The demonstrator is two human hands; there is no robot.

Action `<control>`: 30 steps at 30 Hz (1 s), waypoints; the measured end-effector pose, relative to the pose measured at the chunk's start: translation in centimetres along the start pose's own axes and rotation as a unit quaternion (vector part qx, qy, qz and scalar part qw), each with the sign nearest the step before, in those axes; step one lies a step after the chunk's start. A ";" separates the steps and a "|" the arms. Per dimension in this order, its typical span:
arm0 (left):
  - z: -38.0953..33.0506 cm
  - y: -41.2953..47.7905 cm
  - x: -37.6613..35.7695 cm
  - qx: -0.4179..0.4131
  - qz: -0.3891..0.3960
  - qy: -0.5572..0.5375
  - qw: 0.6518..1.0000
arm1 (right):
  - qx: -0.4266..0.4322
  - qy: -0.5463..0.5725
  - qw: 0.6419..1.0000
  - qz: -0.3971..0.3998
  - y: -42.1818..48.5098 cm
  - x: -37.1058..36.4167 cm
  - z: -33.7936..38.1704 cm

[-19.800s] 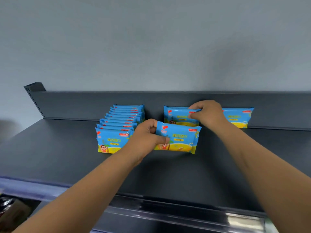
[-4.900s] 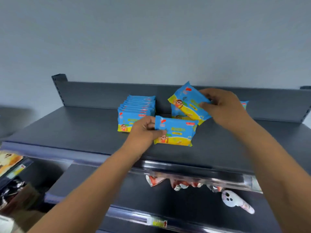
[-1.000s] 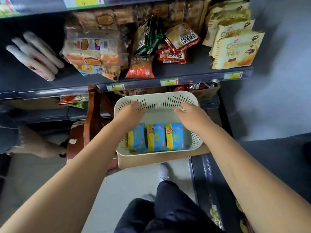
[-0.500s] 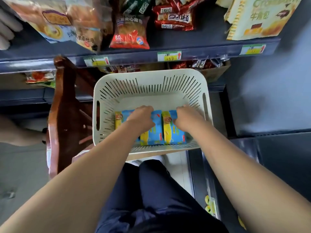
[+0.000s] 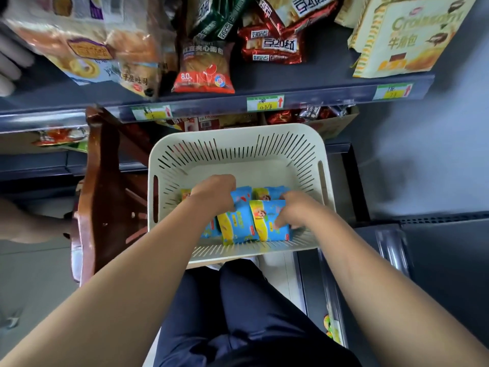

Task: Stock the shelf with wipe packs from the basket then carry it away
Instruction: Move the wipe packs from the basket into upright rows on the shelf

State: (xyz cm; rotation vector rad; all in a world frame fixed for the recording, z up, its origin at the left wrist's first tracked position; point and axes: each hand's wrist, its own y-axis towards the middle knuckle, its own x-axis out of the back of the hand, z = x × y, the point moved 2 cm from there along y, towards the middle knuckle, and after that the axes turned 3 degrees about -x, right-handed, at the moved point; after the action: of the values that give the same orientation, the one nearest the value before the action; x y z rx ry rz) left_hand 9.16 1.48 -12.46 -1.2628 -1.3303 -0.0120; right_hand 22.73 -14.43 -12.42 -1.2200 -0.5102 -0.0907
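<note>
Packs (image 5: 238, 225) in basket (image 5: 238, 131) seem light, soft, slick, best pinched across; left grip (image 5: 214, 193) and right grip (image 5: 293, 211) each clamp one.

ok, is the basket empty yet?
No, several blue-and-yellow wipe packs lie in the basket, and the left hand and right hand each grip one.

1. left hand (image 5: 214, 192) now curls round a wipe pack (image 5: 235, 221), tipped up off the basket (image 5: 238, 131) floor; it lay flat half a second ago.
2. right hand (image 5: 293, 211) likewise pinches a second pack (image 5: 268, 221), lifted on edge.
</note>
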 end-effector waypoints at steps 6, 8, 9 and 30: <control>-0.6 -0.9 3.2 -0.017 0.019 0.030 0.999 | 0.025 0.121 0.988 -0.088 -2.1 1.1 -0.1; -0.9 -2.2 5.9 -0.032 -0.003 0.017 0.999 | 0.051 0.229 0.964 -0.123 -4.2 2.8 0.6; -0.9 -3.0 7.4 -0.036 -0.020 -0.001 0.999 | 0.069 0.271 0.950 -0.137 -5.4 3.7 1.1; -9.3 -23.4 20.7 -0.328 -0.039 -0.430 0.840 | 0.223 0.253 0.759 -0.557 -39.4 10.4 0.2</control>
State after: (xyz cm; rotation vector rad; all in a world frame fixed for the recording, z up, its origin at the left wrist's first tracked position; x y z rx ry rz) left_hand 7.73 -1.23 19.97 -1.9055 -2.2816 0.0546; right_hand 18.66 -26.10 26.38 -0.2416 -0.6639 -1.2227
